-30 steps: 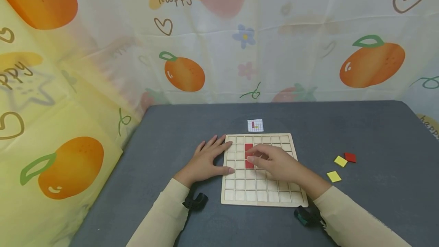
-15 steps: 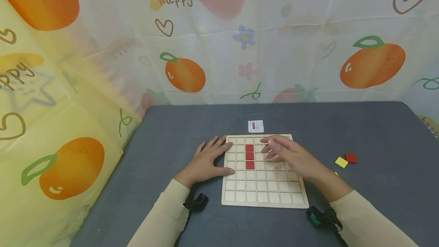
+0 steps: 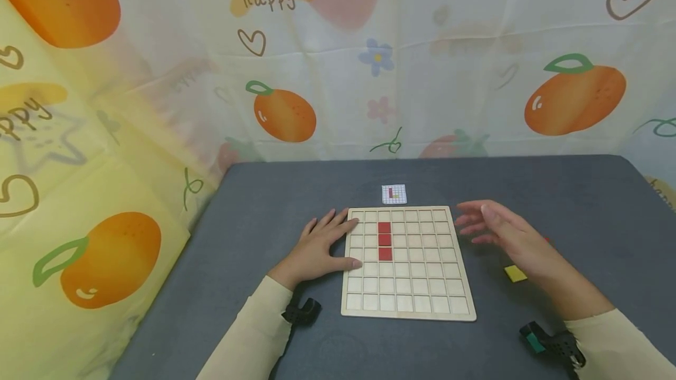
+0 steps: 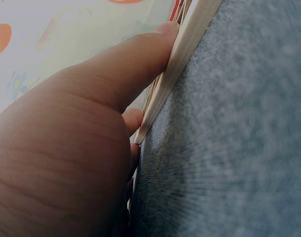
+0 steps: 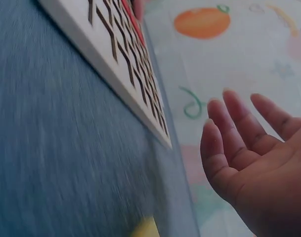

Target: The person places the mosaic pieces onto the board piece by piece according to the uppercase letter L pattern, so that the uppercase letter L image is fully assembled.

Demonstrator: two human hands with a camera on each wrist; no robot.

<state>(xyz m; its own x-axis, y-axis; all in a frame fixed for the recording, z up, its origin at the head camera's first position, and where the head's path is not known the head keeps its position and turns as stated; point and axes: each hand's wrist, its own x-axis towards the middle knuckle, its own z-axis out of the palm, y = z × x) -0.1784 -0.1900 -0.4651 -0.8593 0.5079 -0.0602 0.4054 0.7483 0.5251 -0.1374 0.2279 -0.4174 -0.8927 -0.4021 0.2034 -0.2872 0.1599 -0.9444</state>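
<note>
A square wooden grid board [image 3: 409,304] lies on the table, with three red square tiles [image 3: 385,240] set in one column of its cells. My left hand [image 3: 319,248] rests on the board's left edge, fingers spread; in the left wrist view its thumb [image 4: 135,57] touches the rim. Beyond the right edge of the board hovers my right hand [image 3: 507,230], fingers loosely bent and holding nothing. Below it on the table lies a yellow tile [image 3: 514,274]. A sliver of a red tile [image 3: 547,240] shows behind the hand, which hides anything else there.
A small printed grid card [image 3: 394,194] with red and yellow marks lies just behind the board. The grey table [image 3: 285,192] ends at a fruit-patterned cloth [image 3: 338,87] at the back and left. Each wrist wears a black strap mount [image 3: 302,312].
My right hand has left the red tiles and moved right, off the board, toward the loose tiles. My left hand has stayed in place.
</note>
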